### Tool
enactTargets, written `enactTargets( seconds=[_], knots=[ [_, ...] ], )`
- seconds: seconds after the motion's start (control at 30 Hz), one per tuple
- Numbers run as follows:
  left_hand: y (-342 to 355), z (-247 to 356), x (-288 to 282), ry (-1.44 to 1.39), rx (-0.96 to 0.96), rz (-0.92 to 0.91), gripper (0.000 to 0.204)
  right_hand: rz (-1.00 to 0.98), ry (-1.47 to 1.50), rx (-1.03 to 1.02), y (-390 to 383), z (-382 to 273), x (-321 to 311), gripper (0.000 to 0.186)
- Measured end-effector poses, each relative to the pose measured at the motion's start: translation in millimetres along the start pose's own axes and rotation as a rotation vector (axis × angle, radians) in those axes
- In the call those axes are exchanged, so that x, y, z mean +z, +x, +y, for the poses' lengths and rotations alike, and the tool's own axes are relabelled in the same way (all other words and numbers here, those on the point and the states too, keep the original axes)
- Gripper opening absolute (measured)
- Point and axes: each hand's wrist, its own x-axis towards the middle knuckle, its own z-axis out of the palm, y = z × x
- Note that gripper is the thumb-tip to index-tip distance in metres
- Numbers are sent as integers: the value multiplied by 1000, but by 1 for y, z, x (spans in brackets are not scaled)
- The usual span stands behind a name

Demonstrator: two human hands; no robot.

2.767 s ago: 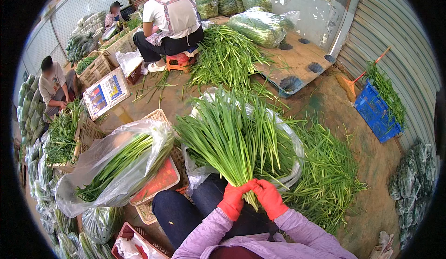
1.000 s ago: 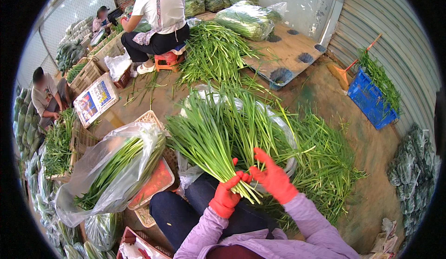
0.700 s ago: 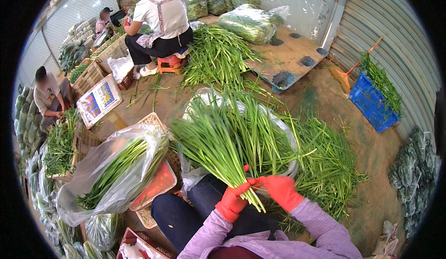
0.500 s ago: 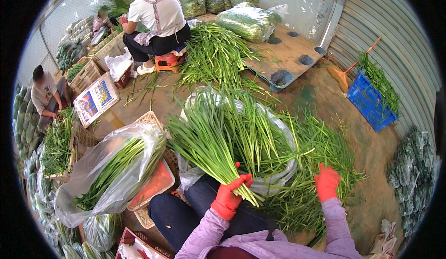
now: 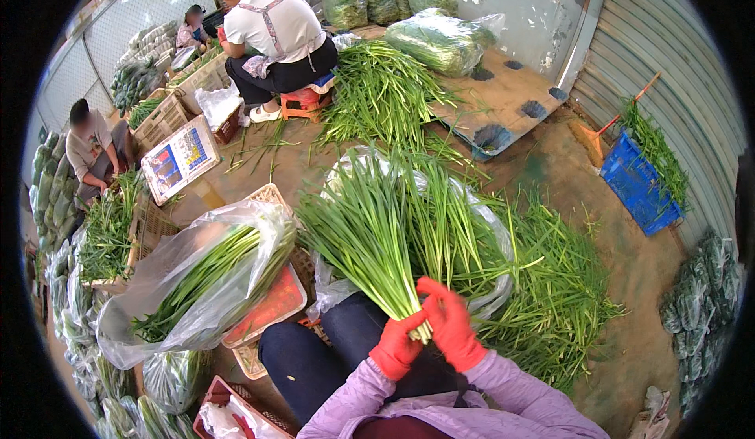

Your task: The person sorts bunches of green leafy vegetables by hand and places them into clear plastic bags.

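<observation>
My left hand, in a red glove, is closed round the stem ends of a bunch of garlic chives. The leaves fan away from me, up and to the left. My right hand, gloved in red too, is against the right side of the same stems, its fingers curled at them and partly hidden. Beyond the bunch, a large clear plastic bag lies spread, with more chives on it. Loose chives are heaped to its right.
Left of my knees, an open plastic bag of chives rests over a red tray. A person sits on a stool beside another chive pile. A blue crate stands by the corrugated wall. Another person works at far left.
My right hand has come from over the loose heap on the right to the stem ends in my left hand. The bunch has swung more upright. The whole view has shifted slightly.
</observation>
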Motion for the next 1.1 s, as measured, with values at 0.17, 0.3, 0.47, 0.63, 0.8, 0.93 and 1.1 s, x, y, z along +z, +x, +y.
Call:
enactTargets(
  seconds=[0.17, 0.3, 0.47, 0.63, 0.8, 0.93, 1.1],
  knots=[
    [-8, 40, 12, -61, 78, -41, 66, 244, -191, 424, 53, 72, -34, 39],
    [-5, 58, 3, -24, 166, 75, 64, -222, -951, 629, 71, 69, -8, 47],
    [-4, 63, -1, -101, 167, 77, 57, 21, -759, 506, 67, 89, -8, 38],
    [7, 53, 6, -54, 123, 63, 55, 363, 154, 686, 48, 78, -23, 33],
    [9, 46, 4, -85, 75, 110, 50, 112, 119, 860, 41, 82, -39, 34],
    [10, 46, 4, -91, 71, 94, 51, 93, 389, 896, 39, 85, -30, 27],
    [11, 45, 6, 18, 82, 95, 44, -148, -436, 251, 29, 34, -12, 24]
  ],
)
